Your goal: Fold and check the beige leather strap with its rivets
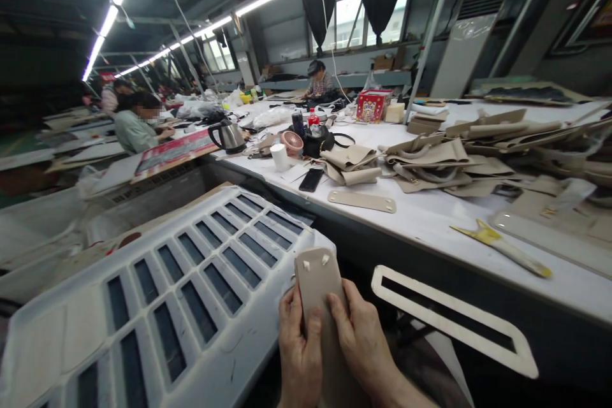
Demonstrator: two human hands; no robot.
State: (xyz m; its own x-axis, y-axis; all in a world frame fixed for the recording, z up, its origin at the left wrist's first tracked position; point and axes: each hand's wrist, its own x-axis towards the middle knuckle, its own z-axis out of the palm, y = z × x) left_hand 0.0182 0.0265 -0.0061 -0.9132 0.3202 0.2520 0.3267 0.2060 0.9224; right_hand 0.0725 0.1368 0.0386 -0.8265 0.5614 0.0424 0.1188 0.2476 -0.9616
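Both of my hands hold a beige leather strap piece [318,275] upright at the bottom of the view. It has a rounded top end with two small metal prongs. My left hand [299,357] grips its left side with the thumb on the face. My right hand [363,344] grips its right side. A white slotted plastic crate [157,306] lies just to the left of my hands.
A white worktable [430,223] on the right carries a similar beige strap [362,200], stacked beige leather pieces [430,162], a yellow-tipped tool [502,245], a black phone [311,180], a white cup [280,157] and a kettle [227,136]. A long white frame template [454,319] hangs by the table edge. Other people work at far tables.
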